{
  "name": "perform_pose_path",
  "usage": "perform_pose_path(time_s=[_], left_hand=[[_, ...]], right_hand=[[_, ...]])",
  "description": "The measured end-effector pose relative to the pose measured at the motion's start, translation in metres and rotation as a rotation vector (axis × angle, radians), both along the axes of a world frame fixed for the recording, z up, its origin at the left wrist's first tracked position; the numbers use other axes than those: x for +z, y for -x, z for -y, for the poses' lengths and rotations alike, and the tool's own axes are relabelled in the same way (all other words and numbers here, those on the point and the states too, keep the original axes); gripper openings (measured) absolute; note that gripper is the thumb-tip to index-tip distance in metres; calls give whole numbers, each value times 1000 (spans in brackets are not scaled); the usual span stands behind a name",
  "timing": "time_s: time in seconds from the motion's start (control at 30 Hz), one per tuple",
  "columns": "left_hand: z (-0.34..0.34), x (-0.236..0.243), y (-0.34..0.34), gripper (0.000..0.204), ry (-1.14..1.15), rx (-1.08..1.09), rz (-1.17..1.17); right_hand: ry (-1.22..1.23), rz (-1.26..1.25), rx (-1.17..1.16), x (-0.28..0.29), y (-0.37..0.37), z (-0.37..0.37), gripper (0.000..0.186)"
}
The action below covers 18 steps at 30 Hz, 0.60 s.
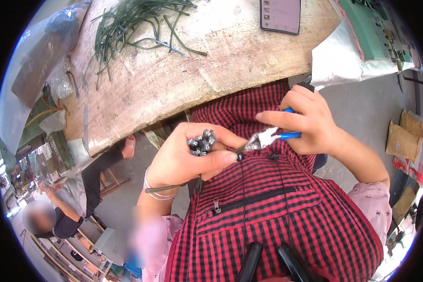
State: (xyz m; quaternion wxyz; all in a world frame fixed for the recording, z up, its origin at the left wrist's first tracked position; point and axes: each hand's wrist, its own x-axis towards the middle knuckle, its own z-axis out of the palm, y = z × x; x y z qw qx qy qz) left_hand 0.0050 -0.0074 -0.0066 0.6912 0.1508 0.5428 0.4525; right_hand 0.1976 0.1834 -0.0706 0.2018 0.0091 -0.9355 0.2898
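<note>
My left hand [185,157] is closed around a bundle of dark green wires, whose grey metal ends [201,142] stick up as a cluster between thumb and fingers. The wire tails [167,188] hang out below my wrist. My right hand [310,124] grips blue-handled pliers [268,137], whose silver jaws point left and touch the bundle near my left thumb tip. Both hands hover over my lap, above a red and black checked apron [277,211].
A worn wooden tabletop [197,70] lies ahead with a loose pile of green wires [136,23] and a phone [280,15]. A green machine [376,28] on white sheeting stands at the right. Another person [75,207] sits at the lower left.
</note>
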Motion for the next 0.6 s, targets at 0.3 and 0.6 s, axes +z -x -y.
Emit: perform_pose_path(time_s=[0.3, 0.6], left_hand=[[4, -13, 1, 22, 14, 13, 28], [-51, -22, 72, 16, -184, 210, -1574]], right_hand=[[-230, 86, -16, 23, 3, -10, 42], [600, 169, -302, -11, -24, 7, 49]])
